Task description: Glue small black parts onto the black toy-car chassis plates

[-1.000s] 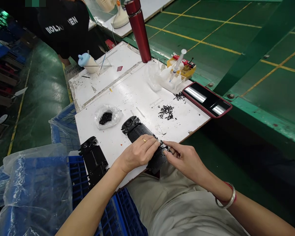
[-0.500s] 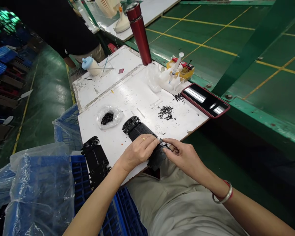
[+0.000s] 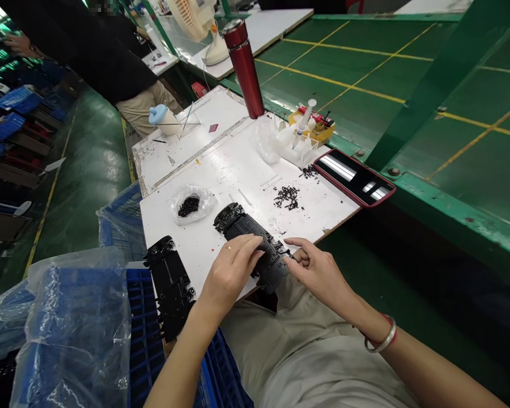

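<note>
A black plastic model-car chassis (image 3: pixel 250 225) lies slantwise at the table's near edge, its near end close to my lap. My left hand (image 3: pixel 232 269) hovers over its middle, fingers stretched forward and thumb apart; nothing shows between them. At the chassis's right edge is my right hand (image 3: pixel 317 263), with the thumb pressed on the rim and the index finger held away above it. Its other fingers curl beside the edge, partly hidden. A second black chassis (image 3: pixel 170 283) rests to the left, over the table's edge.
Small black parts fill a clear plastic bag (image 3: pixel 192 205); more loose black pieces (image 3: pixel 287 197) lie on the white table (image 3: pixel 233 164). A phone (image 3: pixel 355 177), red flask (image 3: pixel 246 73) and yellow tray (image 3: pixel 318 133) stand along the right. Blue crates (image 3: pixel 147 317) are at left; a person (image 3: pixel 110 62) stands beyond.
My left hand has drawn back leftward from the right fingertips, uncovering more of the chassis. My right hand stays at the edge. The view has tipped up slightly.
</note>
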A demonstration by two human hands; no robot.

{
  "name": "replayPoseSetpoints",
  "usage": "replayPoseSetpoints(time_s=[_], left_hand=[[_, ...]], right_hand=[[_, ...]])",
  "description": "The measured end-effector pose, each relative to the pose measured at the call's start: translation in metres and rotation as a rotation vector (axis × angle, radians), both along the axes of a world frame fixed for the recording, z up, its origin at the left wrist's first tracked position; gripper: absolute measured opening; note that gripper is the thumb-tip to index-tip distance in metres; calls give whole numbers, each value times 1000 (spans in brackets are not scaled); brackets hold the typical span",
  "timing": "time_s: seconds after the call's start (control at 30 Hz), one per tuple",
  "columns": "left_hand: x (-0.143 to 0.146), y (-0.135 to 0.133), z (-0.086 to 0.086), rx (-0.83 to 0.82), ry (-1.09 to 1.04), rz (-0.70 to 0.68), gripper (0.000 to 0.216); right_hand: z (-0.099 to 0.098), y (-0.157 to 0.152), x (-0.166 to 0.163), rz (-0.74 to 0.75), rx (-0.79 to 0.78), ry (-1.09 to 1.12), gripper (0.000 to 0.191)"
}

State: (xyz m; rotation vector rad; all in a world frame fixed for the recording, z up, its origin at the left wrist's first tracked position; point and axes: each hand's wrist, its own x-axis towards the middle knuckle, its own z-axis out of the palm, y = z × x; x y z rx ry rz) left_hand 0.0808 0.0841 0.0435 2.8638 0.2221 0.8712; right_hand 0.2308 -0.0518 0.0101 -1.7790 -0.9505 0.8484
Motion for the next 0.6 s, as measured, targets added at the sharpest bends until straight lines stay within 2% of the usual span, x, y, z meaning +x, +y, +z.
replayPoseSetpoints(time_s=[0.13, 0.2, 0.27, 0.33, 0.43, 0.6], left_hand=[[-26, -31, -10, -284, -183, 319, 30], [-37, -48, -21, -497, -229, 486, 25], [-43, -63, -31, -738, -254, 595, 25], [-45, -74, -39, -968, -268, 631, 31], [-42, -85, -45, -1266, -263, 596, 48], [-27, -94, -50, -1578, -394, 627, 72]], right_hand=[[-1, -1, -1, -1, 1, 39, 38], [-2, -1, -3, 0, -2, 83, 39], [-5, -1, -3, -8, -2, 122, 38], [-7, -1, -4, -17, 4, 151, 38], [-8, -1, -7, -23, 7, 164, 38], [-13, 0, -14, 1, -13, 146, 41]])
